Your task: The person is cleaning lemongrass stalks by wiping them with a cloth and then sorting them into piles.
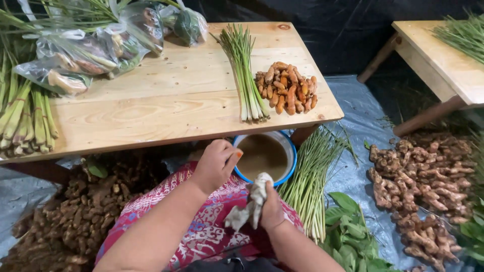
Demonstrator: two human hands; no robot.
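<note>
While the person sits with a red patterned cloth point(212, 226) over the lap, the right hand point(270, 209) is clenched round a crumpled off-white rag point(252, 201), thumb side up, just at the near rim of a round blue-rimmed basin of murky brown water point(264, 156); left hand point(216, 163) curled shut on a small orange piece of turmeric point(238, 153), held at the basin's left rim. Basin sits on the floor, partly under the near edge of a low pale wooden table point(166, 100). Right of basin: loose lemongrass stalks point(310, 181) on grey tarpaulin point(353, 111), green leaves point(348, 231), heap of pale ginger roots point(428, 181). Left: mound of dark brown roots point(75, 216). On table: bundle of lemongrass point(244, 75) beside pile of cleaned orange turmeric point(286, 88); clear plastic bags of produce point(96, 50) at far left
</note>
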